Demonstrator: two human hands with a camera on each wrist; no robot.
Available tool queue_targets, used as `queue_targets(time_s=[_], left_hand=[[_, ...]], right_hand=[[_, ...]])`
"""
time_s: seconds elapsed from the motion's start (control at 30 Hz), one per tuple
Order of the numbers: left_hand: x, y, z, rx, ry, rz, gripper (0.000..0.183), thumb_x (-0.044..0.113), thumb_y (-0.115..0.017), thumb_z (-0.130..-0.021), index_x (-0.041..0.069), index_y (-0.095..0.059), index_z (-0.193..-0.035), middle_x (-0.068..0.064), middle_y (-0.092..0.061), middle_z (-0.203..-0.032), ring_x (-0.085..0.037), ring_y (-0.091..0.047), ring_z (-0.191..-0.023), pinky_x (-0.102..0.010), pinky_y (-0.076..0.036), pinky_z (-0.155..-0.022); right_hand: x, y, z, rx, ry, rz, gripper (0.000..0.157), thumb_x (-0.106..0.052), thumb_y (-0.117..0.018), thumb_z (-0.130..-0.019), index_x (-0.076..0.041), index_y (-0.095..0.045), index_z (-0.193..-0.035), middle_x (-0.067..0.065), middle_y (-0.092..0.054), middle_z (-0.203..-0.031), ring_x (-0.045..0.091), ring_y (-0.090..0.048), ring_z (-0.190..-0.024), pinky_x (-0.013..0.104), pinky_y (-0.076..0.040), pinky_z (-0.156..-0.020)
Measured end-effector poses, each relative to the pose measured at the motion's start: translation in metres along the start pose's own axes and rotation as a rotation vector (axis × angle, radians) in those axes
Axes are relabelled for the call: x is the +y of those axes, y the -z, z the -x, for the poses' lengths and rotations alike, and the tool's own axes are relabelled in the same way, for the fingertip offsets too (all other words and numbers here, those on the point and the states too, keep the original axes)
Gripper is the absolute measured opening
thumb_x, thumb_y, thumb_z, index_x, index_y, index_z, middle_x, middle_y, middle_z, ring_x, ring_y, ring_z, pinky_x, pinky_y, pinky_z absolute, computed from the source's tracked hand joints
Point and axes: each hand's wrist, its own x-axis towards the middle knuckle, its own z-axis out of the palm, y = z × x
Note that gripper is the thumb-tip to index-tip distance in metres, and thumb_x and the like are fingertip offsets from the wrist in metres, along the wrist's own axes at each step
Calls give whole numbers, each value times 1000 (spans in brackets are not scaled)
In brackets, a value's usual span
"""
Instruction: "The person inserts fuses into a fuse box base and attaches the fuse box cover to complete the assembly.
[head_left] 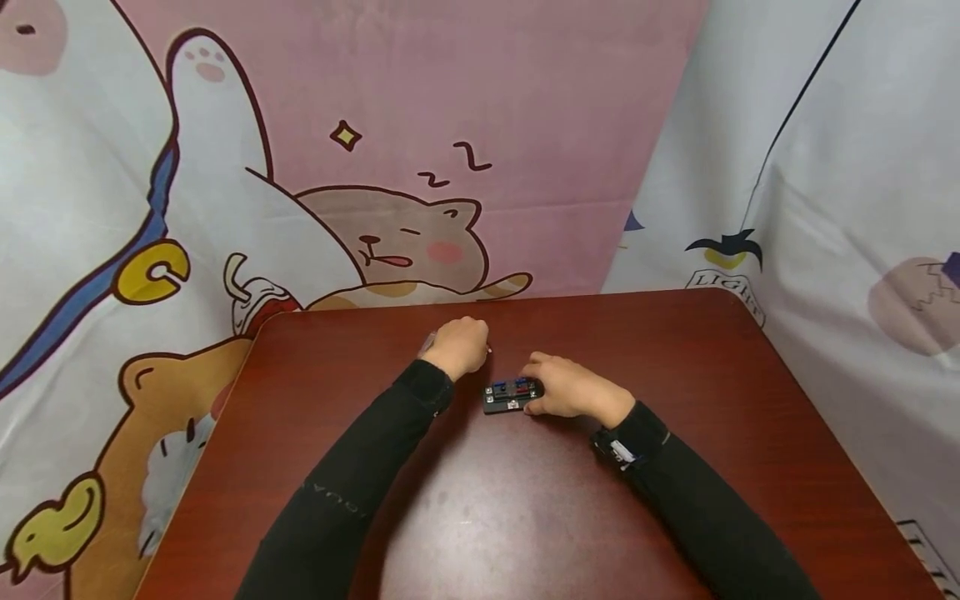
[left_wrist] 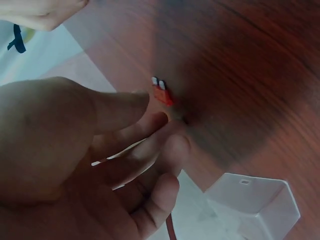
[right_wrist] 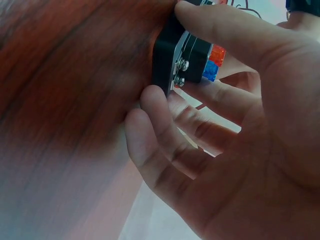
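Observation:
A red blade fuse (left_wrist: 162, 93) with two metal prongs lies on the table just past the left thumb and index fingertips. The left hand (head_left: 461, 344) hovers over the far middle of the table, its fingers loosely bent, and nothing shows between them. My right hand (head_left: 572, 387) holds the right end of a black fuse block (head_left: 504, 397) by its edges, thumb on one side and fingers on the other. Blue and red fuses sit in the block, and screws (right_wrist: 182, 65) show along its side. The block rests flat on the table.
A clear plastic box (left_wrist: 250, 200) stands beside the left hand, mostly hidden by it in the head view. The reddish-brown wooden table (head_left: 465, 517) ends at the back against a cartoon-printed cloth (head_left: 420, 92).

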Motion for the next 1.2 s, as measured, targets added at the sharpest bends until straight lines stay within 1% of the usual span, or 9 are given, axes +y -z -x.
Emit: queue_targets(time_s=[0.1,0.33,0.47,0.63,0.77,0.83,0.93,1.07,1.2], left_hand=[[-1,-3,-2,10,6,4,14,18,-74,-105,9,-84,-110,-12,-82,-111,-26,-71,-91,-47,-61,-84],[-1,-6,-6,71,20,-3,13,19,-78,-102,8,-84,-107,-13,-83,-112,-31,-77,-98,-51,-63,-89],[-1,-10,-8,89,33,-5,16,20,-78,-102,7,-84,-109,-14,-83,-113,-33,-78,-100,-51,-64,-90],[0,-14,-9,103,46,-9,17,22,-79,-102,6,-84,-109,-13,-83,-111,-32,-78,-99,-50,-65,-89],[1,-14,-10,109,49,-21,18,22,-79,-102,7,-83,-111,-13,-82,-110,-31,-78,-97,-50,-65,-87],[1,-14,-11,113,48,-35,17,21,-78,-103,7,-83,-112,-12,-82,-110,-31,-78,-98,-50,-65,-87],[3,-14,-12,117,48,-51,17,21,-77,-104,9,-83,-113,-12,-82,-111,-31,-78,-101,-51,-65,-89],[4,-14,-12,122,49,-70,17,20,-77,-104,9,-83,-114,-11,-82,-113,-31,-78,-104,-51,-65,-93],[4,-16,-12,130,29,-106,16,21,-77,-103,10,-84,-113,-10,-83,-112,-31,-79,-104,-49,-63,-97]], right_hand=[[-2,-1,1,0,-8,-9,48,-32,-88,-94,-14,-74,-136,5,-62,-126,20,-61,-100,43,-54,-93],[-1,-1,1,-5,-26,-1,51,-33,-88,-95,-14,-73,-139,11,-62,-143,23,-63,-109,47,-55,-100],[-3,-1,1,-13,-35,-5,51,-33,-88,-95,-14,-72,-140,10,-62,-141,23,-63,-107,47,-55,-99],[-4,-1,2,-13,-33,-10,54,-33,-87,-96,-12,-71,-142,12,-61,-147,25,-64,-113,48,-56,-103],[-2,0,1,-11,-23,-10,54,-33,-88,-96,-11,-71,-143,12,-62,-144,24,-64,-112,48,-56,-103],[0,1,0,-12,-19,-9,54,-32,-87,-96,-11,-71,-142,10,-63,-139,23,-64,-109,47,-57,-101],[0,1,0,-14,-21,-3,54,-33,-87,-96,-11,-71,-143,10,-63,-139,23,-64,-110,47,-57,-102],[0,0,1,-18,-24,0,56,-35,-86,-97,-11,-70,-145,11,-62,-146,24,-65,-116,49,-56,-106],[-1,0,0,-23,-33,-5,56,-35,-86,-97,-11,-69,-145,14,-60,-154,27,-65,-122,51,-55,-109]])
